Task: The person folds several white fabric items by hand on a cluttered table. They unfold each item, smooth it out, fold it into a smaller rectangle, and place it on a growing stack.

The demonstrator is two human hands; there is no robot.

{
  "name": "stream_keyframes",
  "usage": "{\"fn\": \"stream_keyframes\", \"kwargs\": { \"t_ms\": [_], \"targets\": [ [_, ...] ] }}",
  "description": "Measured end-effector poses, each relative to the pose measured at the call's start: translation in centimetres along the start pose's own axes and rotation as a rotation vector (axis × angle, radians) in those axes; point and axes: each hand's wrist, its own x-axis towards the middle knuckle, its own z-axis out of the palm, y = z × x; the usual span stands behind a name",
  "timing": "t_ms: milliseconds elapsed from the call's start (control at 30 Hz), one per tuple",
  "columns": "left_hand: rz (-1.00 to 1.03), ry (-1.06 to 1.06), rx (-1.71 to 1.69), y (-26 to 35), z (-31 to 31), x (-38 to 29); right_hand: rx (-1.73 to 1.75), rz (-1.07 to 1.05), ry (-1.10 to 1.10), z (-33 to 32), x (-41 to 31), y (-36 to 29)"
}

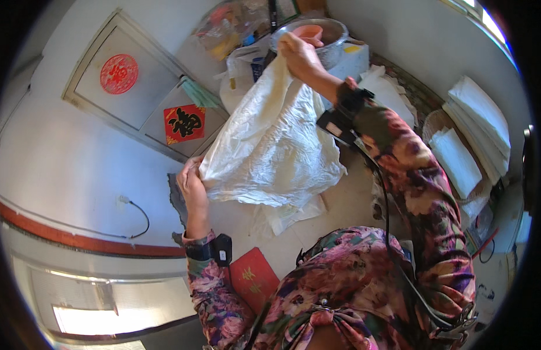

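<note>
A thin, crinkled cream-white cloth [275, 148] hangs in front of me, stretched between both hands. My left hand [194, 179] pinches one corner of it at the left. Higher up and to the right, my right hand [299, 54] grips another corner, raised before a metal pot. Between the two hands the upper edge runs taut and slanting, while the lower edge droops loose and ragged. Part of the floor and a pale plastic sheet [296, 214] below are hidden behind the cloth.
The metal pot [336, 33], holding a pink plastic scoop [309, 33], stands at the back beside white bags [235, 87]. Folded white cloths [480, 127] and a woven basket [434, 120] are on the right. A red box [255, 273] lies low near my left forearm. A door [135, 74] is at the left.
</note>
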Motion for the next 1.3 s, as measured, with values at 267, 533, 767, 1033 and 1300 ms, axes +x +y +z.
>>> {"fn": "stream_keyframes", "kwargs": {
  "t_ms": [267, 533, 767, 1033, 1300],
  "targets": [
    [0.001, -0.535, 0.643, 6.6, 6.1, -5.4, -0.399, -0.144, -0.171, -4.5, 0.7, -0.3],
    [0.176, -0.587, 0.654, 8.9, 5.5, -8.0, -0.374, -0.348, -0.176, -5.1, 1.8, 2.8],
    [0.190, -0.276, 0.959, 3.0, -1.0, 0.4, -0.245, -0.350, -1.059, -6.3, -1.5, -4.0],
    [0.192, -0.245, 0.877, 1.9, -2.5, 1.6, -0.629, -0.625, -1.004, -5.9, -5.5, -7.9],
    [0.201, -0.348, 0.958, 3.0, -1.0, 0.0, -0.050, -0.159, -0.983, -4.0, -3.4, -5.7]
  ]
}}
